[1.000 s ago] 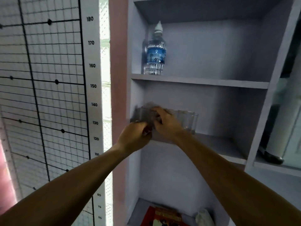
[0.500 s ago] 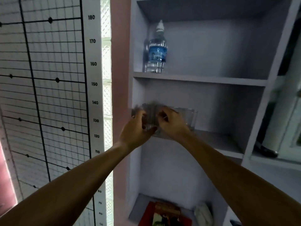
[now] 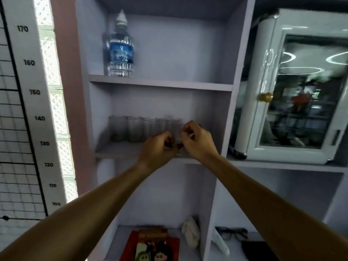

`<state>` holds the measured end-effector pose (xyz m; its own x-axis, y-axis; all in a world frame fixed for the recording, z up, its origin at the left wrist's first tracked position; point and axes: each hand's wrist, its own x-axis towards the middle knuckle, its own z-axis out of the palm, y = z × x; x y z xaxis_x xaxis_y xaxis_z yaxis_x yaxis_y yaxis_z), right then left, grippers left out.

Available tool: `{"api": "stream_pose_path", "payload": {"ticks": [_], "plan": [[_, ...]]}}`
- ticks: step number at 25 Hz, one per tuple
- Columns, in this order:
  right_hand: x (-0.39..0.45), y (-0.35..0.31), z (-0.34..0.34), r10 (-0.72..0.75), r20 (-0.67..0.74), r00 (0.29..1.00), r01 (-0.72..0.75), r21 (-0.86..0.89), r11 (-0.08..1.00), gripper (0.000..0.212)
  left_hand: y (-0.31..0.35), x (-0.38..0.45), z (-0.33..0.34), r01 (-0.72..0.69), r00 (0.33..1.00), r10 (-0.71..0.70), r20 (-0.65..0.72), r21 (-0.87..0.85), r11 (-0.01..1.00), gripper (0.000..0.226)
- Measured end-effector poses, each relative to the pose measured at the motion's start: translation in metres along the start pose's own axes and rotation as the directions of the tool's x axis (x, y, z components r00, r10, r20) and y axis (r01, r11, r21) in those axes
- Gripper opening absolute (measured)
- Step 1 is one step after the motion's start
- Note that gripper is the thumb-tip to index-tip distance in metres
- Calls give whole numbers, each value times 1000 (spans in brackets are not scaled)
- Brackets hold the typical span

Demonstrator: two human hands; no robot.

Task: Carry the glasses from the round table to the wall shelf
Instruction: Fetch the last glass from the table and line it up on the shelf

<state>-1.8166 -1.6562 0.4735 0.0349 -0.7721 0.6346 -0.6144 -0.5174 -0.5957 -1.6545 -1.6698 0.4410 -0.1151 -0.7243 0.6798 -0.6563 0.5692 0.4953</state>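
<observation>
Several clear glasses stand in a row on the middle board of the lilac wall shelf (image 3: 120, 153): one at the far left (image 3: 117, 129), one beside it (image 3: 134, 129), a third (image 3: 150, 128), and blurred ones further right. My left hand (image 3: 158, 147) and my right hand (image 3: 197, 141) meet at the right end of the row. Both have curled fingers around another clear glass (image 3: 179, 153), whose base shows between them at the board's front edge. The round table is out of view.
A water bottle (image 3: 120, 51) stands on the board above. A red picture book (image 3: 152, 245) and a white cloth (image 3: 191, 234) lie on the bottom board. A white glass-door cabinet (image 3: 293, 91) stands to the right, with black spectacles (image 3: 232, 234) below it. A height chart (image 3: 28, 110) hangs left.
Both hands have moved to the right along the middle board. The glasses at the left end now stand free of them. My view has turned right, bringing the white cabinet into sight.
</observation>
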Motion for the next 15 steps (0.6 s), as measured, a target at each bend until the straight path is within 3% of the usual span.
{"api": "stream_pose_path", "payload": {"ticks": [5,15], "plan": [[-4,24,-20,97,-20,995,-97,-5,995,37,13,13,35,-36,999,36,16,38,999,19],[3,45,-26,177,5,984,-177,-6,984,48,20,14,55,-115,991,109,76,70,991,27]]}}
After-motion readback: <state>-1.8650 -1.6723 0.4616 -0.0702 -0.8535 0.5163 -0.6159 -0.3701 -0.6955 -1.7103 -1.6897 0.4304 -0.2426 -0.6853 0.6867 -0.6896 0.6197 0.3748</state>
